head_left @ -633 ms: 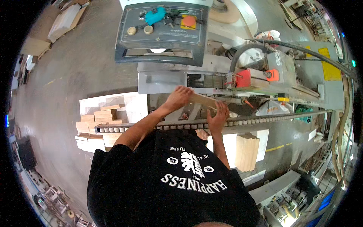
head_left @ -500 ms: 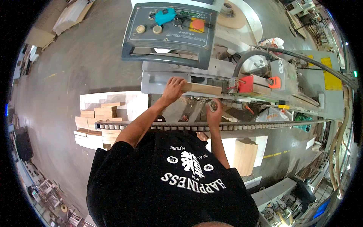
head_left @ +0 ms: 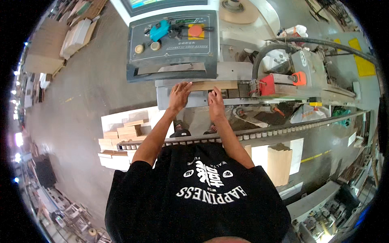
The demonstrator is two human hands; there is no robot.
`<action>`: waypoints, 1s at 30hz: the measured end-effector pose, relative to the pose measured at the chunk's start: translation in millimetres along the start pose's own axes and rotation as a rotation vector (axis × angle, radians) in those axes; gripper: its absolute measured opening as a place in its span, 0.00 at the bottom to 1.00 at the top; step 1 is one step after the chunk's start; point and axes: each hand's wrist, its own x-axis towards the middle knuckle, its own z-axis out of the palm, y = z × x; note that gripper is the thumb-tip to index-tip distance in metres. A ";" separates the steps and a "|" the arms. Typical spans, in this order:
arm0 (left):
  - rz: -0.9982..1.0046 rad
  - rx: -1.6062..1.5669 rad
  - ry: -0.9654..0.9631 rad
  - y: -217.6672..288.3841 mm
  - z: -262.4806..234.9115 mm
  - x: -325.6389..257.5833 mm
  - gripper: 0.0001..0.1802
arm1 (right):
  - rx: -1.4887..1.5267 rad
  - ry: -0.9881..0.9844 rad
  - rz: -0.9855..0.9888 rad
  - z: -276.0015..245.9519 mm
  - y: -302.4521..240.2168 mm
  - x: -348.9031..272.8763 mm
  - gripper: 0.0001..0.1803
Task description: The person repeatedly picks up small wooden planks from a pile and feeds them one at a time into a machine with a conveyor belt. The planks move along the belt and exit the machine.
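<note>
A narrow wooden board [head_left: 214, 85] lies along the grey metal infeed table [head_left: 164, 95] of an edge-banding machine. My left hand [head_left: 179, 97] has its fingers closed over the board's left end. Fingertips of my right hand [head_left: 216, 104] touch the near edge around the board's middle, thumb and fingers somewhat apart. Just past the board's right end is a red block [head_left: 267, 86] on the machine. Above the board hangs the control panel [head_left: 174, 56], with a red button [head_left: 195, 31] and a teal object [head_left: 159, 30] on it.
A roller rail [head_left: 279, 131] runs between my body and the machine. Wooden blocks [head_left: 129, 131] are stacked at the left on a white board. More wooden pieces [head_left: 279, 164] lie at the right. A black hose [head_left: 259, 58] arches over the machine, near a large tape reel [head_left: 239, 14].
My right hand has come up and left from below the table edge to the board. The board, angled before, now lies straighter along the table. The view has shifted.
</note>
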 end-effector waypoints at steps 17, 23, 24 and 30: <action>0.047 0.094 -0.101 68.3 38.8 44.6 0.38 | -0.094 0.131 -0.295 -66.8 -48.2 18.5 0.36; -0.034 0.026 -0.049 112.5 78.0 67.2 0.48 | -0.175 0.199 -0.399 -98.1 -64.7 34.6 0.31; -0.020 0.015 -0.032 122.4 82.3 75.9 0.48 | -0.165 0.145 -0.418 -115.6 -57.6 43.9 0.29; 0.080 0.044 -0.019 156.4 99.4 99.0 0.45 | -0.446 0.157 -0.262 -116.6 -74.4 -42.1 0.31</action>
